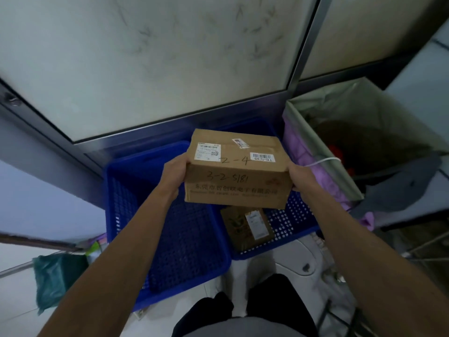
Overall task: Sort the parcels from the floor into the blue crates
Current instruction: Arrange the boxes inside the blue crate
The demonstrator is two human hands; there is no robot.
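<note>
A brown cardboard parcel [237, 171] with white labels and handwritten numbers hangs in the air above two blue crates. My left hand [175, 175] grips its left side and my right hand [300, 177] grips its right side. The left blue crate [170, 239] shows only its perforated floor. The right blue crate [291, 224] holds a smaller brown parcel [247, 227] with a white label, partly hidden under the parcel I hold.
A frosted glass partition [170, 57] stands right behind the crates. A lined bin [340, 132] with a purple bag sits at the right, grey cloth [401, 183] draped beside it. A green bag [56, 278] lies at the lower left. My dark-trousered legs [243, 310] stand before the crates.
</note>
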